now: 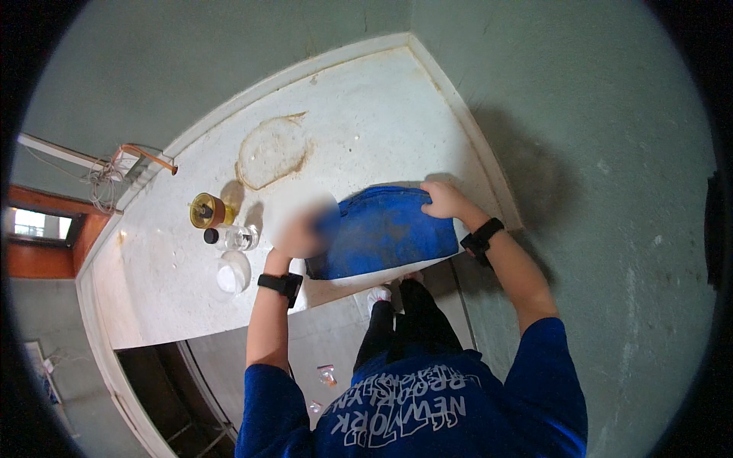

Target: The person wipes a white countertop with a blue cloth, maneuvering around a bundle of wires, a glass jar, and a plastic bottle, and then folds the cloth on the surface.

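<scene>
A blue folded cloth [389, 232] with dark stains lies on the white countertop [194, 309], along its front edge. My right hand [441, 200] grips its upper right corner, thumb and fingers pinching the fabric. At the cloth's left end is my left hand [300, 232]; a blur covers it, so its fingers cannot be made out. Black bands circle both wrists. Left of my left hand stand a clear bottle with a black cap [232, 237], a yellow container with a brown band [209, 210] and a clear container with white contents [229, 279].
Green walls [572, 114] meet behind the counter's raised rim. A tangled cable bundle [106, 177] hangs at the back left, near an orange pipe [152, 157]. Below the counter's front edge, small plastic packets [327, 375] lie on the floor.
</scene>
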### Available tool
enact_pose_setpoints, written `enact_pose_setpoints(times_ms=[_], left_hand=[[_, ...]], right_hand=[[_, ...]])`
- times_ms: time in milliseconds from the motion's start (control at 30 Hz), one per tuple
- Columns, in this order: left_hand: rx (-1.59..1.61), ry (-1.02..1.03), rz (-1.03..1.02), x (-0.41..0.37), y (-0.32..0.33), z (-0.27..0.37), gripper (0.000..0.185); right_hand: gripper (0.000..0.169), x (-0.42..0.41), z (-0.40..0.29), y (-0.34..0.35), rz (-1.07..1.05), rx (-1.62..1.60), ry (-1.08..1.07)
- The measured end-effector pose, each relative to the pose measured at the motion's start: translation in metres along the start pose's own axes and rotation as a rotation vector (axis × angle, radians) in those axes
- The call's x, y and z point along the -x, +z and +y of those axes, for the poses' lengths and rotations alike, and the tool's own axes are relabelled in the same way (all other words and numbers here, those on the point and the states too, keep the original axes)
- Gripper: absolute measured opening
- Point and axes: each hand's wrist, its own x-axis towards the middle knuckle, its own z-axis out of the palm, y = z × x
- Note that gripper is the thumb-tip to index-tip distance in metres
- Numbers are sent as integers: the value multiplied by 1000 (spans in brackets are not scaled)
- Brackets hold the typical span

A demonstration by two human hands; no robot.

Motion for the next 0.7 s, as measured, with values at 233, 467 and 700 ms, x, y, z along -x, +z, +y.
enact_pose_setpoints(times_ms=[233, 467, 700], left_hand=[[107, -215, 80, 27, -64, 65, 35], [-218, -52, 329, 63, -30, 70, 31], [-200, -157, 27, 96, 13, 80, 41]], right_hand=[[24, 37, -33, -51, 105, -164, -161], [44, 69, -16, -33, 290, 42, -376], [31, 118, -3, 33, 101, 249, -243]])
